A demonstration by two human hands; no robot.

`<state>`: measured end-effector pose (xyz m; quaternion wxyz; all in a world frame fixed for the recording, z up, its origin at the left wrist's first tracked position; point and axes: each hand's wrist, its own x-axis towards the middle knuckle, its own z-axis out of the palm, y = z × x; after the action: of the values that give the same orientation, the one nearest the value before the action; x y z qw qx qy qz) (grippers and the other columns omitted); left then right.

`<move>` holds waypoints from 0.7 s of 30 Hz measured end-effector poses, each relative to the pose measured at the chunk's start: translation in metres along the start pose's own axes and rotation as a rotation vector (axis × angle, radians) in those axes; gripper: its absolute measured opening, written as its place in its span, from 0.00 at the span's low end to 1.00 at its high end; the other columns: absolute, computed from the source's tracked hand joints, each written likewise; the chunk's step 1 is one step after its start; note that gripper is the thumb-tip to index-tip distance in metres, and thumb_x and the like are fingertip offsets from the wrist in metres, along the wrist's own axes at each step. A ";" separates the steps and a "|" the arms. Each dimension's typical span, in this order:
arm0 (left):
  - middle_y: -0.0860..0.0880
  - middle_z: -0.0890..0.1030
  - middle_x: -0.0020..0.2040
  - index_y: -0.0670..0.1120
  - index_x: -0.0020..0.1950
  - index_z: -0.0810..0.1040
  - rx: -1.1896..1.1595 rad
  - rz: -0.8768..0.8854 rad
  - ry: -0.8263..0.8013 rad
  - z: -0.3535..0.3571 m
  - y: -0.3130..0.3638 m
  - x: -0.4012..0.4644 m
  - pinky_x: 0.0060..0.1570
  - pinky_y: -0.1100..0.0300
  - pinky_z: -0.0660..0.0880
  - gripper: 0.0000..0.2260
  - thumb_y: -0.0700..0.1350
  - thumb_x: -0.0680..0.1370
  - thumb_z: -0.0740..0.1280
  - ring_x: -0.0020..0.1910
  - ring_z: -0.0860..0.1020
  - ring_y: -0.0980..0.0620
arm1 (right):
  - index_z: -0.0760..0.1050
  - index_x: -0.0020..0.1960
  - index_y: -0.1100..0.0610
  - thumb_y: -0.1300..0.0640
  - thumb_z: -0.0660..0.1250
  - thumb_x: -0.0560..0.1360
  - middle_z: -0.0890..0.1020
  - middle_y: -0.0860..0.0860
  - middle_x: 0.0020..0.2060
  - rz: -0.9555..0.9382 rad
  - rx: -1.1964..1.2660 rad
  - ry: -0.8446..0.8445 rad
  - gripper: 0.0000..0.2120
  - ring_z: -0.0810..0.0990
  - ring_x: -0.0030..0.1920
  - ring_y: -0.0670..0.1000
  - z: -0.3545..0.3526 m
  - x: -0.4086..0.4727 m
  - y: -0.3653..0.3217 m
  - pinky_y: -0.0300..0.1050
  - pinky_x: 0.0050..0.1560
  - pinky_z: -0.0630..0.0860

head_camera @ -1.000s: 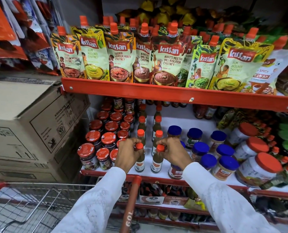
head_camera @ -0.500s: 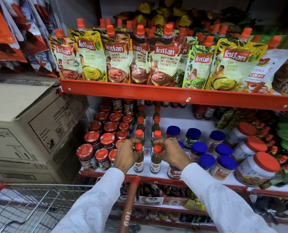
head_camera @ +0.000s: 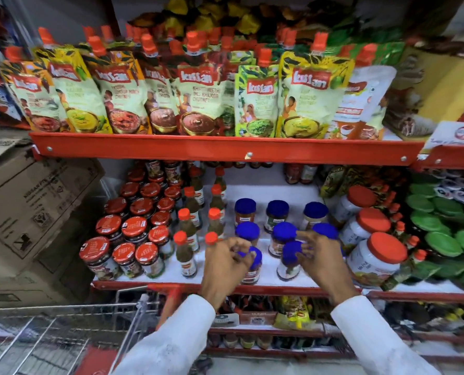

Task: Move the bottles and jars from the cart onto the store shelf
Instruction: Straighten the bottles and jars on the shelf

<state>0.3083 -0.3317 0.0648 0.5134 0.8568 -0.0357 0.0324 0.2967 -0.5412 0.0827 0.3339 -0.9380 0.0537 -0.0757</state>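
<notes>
Hovering over blue-capped jars (head_camera: 278, 209) on the shelf (head_camera: 263, 289); left hand (head_camera: 224, 262) curls loosely, empty; right hand (head_camera: 320, 255) spreads wide, empty.

Two hands (head_camera: 225, 262), eight blue-lidded jars (head_camera: 245, 209), three big orange-lidded tubs (head_camera: 386, 249).

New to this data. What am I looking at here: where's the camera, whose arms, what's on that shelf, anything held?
No robot here. One wide-angle camera sits on a person's head, looking forward and down, so the white-sleeved arms are theirs. The left hand and right hand hover over blue-lidded jars on the middle shelf. The picture is blurred, so I cannot tell whether either hand grips a jar. To the left stand slim orange-capped bottles and red-lidded jars; to the right, large white jars. Chutney pouches fill the shelf above. The wire cart is at the lower left.
</notes>
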 end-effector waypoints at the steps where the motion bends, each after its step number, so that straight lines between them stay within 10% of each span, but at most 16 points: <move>1: 0.53 0.84 0.39 0.45 0.48 0.83 -0.019 -0.022 -0.034 0.014 0.004 0.001 0.38 0.66 0.75 0.06 0.39 0.72 0.73 0.32 0.78 0.64 | 0.79 0.62 0.62 0.74 0.68 0.69 0.85 0.59 0.53 0.004 -0.023 -0.010 0.23 0.82 0.43 0.51 -0.004 0.005 0.007 0.40 0.44 0.77; 6: 0.48 0.83 0.52 0.45 0.58 0.79 0.122 -0.078 -0.152 0.075 0.021 0.008 0.41 0.61 0.75 0.15 0.43 0.72 0.74 0.36 0.82 0.51 | 0.76 0.59 0.64 0.71 0.66 0.70 0.83 0.64 0.49 0.014 -0.184 -0.215 0.17 0.82 0.49 0.62 -0.011 0.028 0.031 0.53 0.50 0.81; 13: 0.45 0.85 0.56 0.43 0.56 0.81 0.189 -0.163 -0.136 0.112 0.024 0.014 0.50 0.54 0.79 0.15 0.37 0.71 0.73 0.52 0.83 0.46 | 0.77 0.54 0.59 0.71 0.61 0.73 0.84 0.59 0.46 -0.095 -0.264 -0.344 0.14 0.82 0.46 0.60 -0.003 0.039 0.039 0.49 0.44 0.78; 21: 0.42 0.84 0.52 0.43 0.63 0.77 0.228 -0.157 -0.103 0.119 0.023 0.007 0.47 0.49 0.78 0.24 0.27 0.71 0.59 0.48 0.82 0.41 | 0.79 0.50 0.57 0.64 0.69 0.71 0.83 0.56 0.40 -0.095 -0.250 -0.315 0.09 0.74 0.36 0.53 0.002 0.034 0.046 0.42 0.38 0.70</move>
<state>0.3156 -0.4478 0.0293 0.4111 0.9103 0.0090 -0.0482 0.3278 -0.5803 0.0558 0.2154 -0.9739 -0.0345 0.0634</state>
